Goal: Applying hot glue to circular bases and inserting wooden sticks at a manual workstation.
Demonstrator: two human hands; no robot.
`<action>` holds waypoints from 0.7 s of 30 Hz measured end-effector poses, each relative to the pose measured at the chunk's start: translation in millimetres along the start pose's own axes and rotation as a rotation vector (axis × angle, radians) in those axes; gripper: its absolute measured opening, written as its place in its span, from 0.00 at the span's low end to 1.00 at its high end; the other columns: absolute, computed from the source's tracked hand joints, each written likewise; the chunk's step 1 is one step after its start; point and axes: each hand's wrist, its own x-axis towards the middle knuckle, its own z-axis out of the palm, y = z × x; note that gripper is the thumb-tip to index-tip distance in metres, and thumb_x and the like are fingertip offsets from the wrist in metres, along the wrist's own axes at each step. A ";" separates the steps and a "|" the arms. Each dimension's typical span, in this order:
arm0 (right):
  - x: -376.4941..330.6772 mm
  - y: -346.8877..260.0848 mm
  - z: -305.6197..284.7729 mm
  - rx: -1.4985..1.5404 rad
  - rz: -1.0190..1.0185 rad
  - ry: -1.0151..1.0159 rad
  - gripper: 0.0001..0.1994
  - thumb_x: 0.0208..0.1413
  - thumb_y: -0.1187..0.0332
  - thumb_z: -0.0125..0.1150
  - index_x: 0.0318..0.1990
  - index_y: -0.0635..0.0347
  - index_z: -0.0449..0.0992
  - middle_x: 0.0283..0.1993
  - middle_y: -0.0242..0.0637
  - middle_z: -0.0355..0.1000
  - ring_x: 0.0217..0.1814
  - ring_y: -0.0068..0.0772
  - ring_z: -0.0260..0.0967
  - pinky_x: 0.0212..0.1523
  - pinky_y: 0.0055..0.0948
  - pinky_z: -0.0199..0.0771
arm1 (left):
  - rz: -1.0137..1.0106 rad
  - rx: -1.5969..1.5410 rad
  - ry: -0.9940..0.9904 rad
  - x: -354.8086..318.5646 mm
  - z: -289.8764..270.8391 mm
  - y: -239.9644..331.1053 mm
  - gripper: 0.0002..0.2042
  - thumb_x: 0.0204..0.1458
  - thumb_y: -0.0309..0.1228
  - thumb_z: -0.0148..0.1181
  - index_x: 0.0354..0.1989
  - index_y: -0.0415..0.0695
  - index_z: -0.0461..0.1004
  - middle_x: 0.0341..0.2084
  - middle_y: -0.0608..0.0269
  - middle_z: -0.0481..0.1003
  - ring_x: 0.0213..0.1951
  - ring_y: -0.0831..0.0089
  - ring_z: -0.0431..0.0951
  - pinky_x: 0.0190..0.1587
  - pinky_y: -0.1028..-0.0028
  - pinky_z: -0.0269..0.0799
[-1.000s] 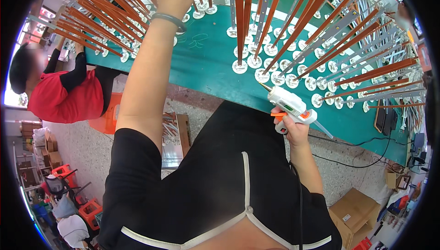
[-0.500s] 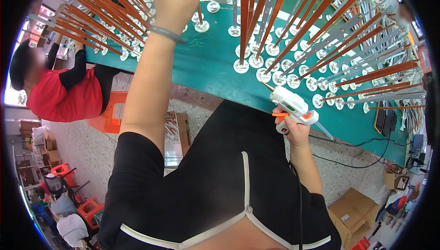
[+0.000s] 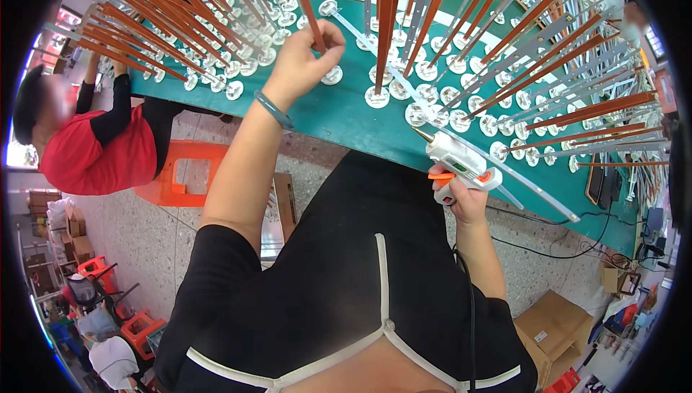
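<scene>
A teal worktable point(image 3: 360, 123) curves across the upper frame, crowded with upright orange and grey strips on round white bases point(image 3: 377, 97). At upper centre the left hand point(image 3: 303, 61) pinches one orange strip point(image 3: 301, 0) between its fingertips. At centre right the right hand point(image 3: 461, 195) is wrapped tight around the handle of a white hot glue gun point(image 3: 455, 159), its brass nozzle pointing up-left over the table edge. At left a person in a red top point(image 3: 86, 155) sits beside an orange stool point(image 3: 184, 173) on the speckled floor; cardboard boxes point(image 3: 555, 324) lie at lower right
</scene>
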 end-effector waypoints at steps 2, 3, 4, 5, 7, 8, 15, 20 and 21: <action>1.3 -1.6 -1.0 0.008 0.000 -0.013 0.29 0.56 0.60 0.66 0.60 0.70 0.67 0.44 0.50 0.77 0.34 0.32 0.76 0.34 0.27 0.77 | -0.053 0.004 -0.023 5.2 8.8 -7.3 0.09 0.53 0.24 0.62 0.43 0.40 0.76 0.30 0.69 0.73 0.34 0.81 0.74 0.39 0.77 0.72; 2.2 -0.5 -1.7 0.044 0.000 -0.023 0.28 0.55 0.65 0.66 0.60 0.71 0.66 0.43 0.50 0.78 0.35 0.31 0.77 0.34 0.26 0.78 | -0.069 0.015 -0.005 8.9 13.8 -12.3 0.11 0.50 0.23 0.62 0.42 0.43 0.78 0.28 0.70 0.73 0.33 0.79 0.73 0.38 0.76 0.71; 2.8 -0.3 -2.2 0.081 0.000 -0.034 0.27 0.54 0.71 0.65 0.60 0.71 0.65 0.42 0.51 0.79 0.35 0.29 0.78 0.34 0.24 0.79 | -0.084 0.027 0.014 12.6 17.8 -16.3 0.13 0.47 0.22 0.61 0.42 0.47 0.80 0.26 0.71 0.72 0.31 0.78 0.72 0.36 0.75 0.70; 2.6 -1.5 -1.6 0.079 -0.002 -0.034 0.27 0.54 0.71 0.65 0.60 0.71 0.65 0.42 0.51 0.79 0.35 0.29 0.78 0.34 0.24 0.79 | -0.073 0.050 0.003 16.2 21.1 -19.7 0.18 0.45 0.20 0.62 0.45 0.52 0.82 0.25 0.70 0.70 0.30 0.76 0.71 0.35 0.74 0.70; 2.1 -3.9 0.4 0.084 0.035 0.003 0.27 0.53 0.71 0.65 0.60 0.71 0.66 0.42 0.51 0.79 0.35 0.29 0.78 0.34 0.24 0.79 | -0.083 0.153 -0.027 23.7 26.5 -14.8 0.17 0.45 0.20 0.63 0.44 0.52 0.82 0.26 0.69 0.70 0.30 0.74 0.72 0.35 0.73 0.71; 2.3 -3.7 0.5 0.082 0.033 0.003 0.27 0.53 0.71 0.65 0.60 0.71 0.66 0.42 0.51 0.79 0.35 0.29 0.78 0.34 0.24 0.79 | -0.096 0.258 -0.057 27.1 28.4 -13.3 0.16 0.45 0.21 0.63 0.42 0.53 0.83 0.27 0.68 0.71 0.30 0.72 0.73 0.36 0.72 0.71; 1.7 -4.3 -0.4 0.073 0.062 -0.014 0.27 0.53 0.72 0.64 0.60 0.70 0.66 0.42 0.49 0.79 0.35 0.27 0.77 0.35 0.24 0.79 | 0.131 0.362 0.125 33.8 37.9 -32.8 0.09 0.47 0.28 0.70 0.37 0.54 0.84 0.27 0.63 0.70 0.29 0.66 0.73 0.35 0.66 0.71; 3.2 -7.4 1.5 0.069 0.105 -0.020 0.27 0.53 0.72 0.63 0.60 0.67 0.65 0.43 0.48 0.79 0.34 0.26 0.77 0.35 0.23 0.78 | 0.130 0.312 0.319 44.3 17.1 -19.5 0.07 0.48 0.27 0.69 0.36 0.52 0.84 0.28 0.64 0.71 0.28 0.65 0.73 0.33 0.68 0.70; 3.2 -7.2 1.1 0.075 0.110 -0.023 0.27 0.52 0.71 0.64 0.60 0.67 0.65 0.43 0.48 0.79 0.34 0.26 0.76 0.35 0.23 0.78 | 0.131 0.260 0.382 48.3 12.5 -17.7 0.07 0.48 0.27 0.68 0.36 0.51 0.84 0.30 0.63 0.72 0.29 0.66 0.74 0.34 0.69 0.70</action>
